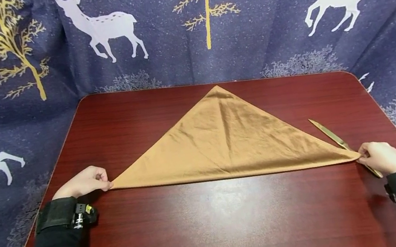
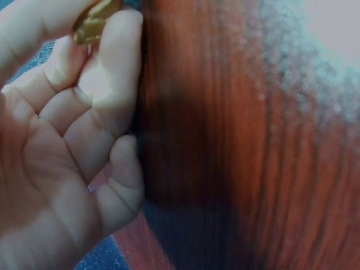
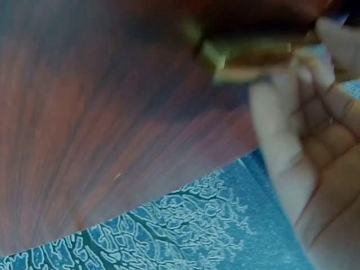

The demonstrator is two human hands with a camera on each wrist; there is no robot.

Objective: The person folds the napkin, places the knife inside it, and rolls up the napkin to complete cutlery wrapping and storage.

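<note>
While golden cloth (image 1: 206, 148) spreads across a dark red table (image 1: 177, 239), the left hand (image 1: 84, 182), at about nine o'clock from the cloth's middle, pinches its left corner between thumb and finger. Between the hands, the cloth forms a triangle: tip at twelve o'clock, long edge along the six o'clock side, lightly creased. Farther right, a gold-coloured knife (image 1: 327, 132) slants with its point toward eleven o'clock and passes beneath the cloth's right corner. Just past three o'clock, the right hand (image 1: 385, 158) pinches that corner above the knife. To hold the long edge straight, an even, gentle outward pull seems best, without snagging fabric on the knife.
</note>
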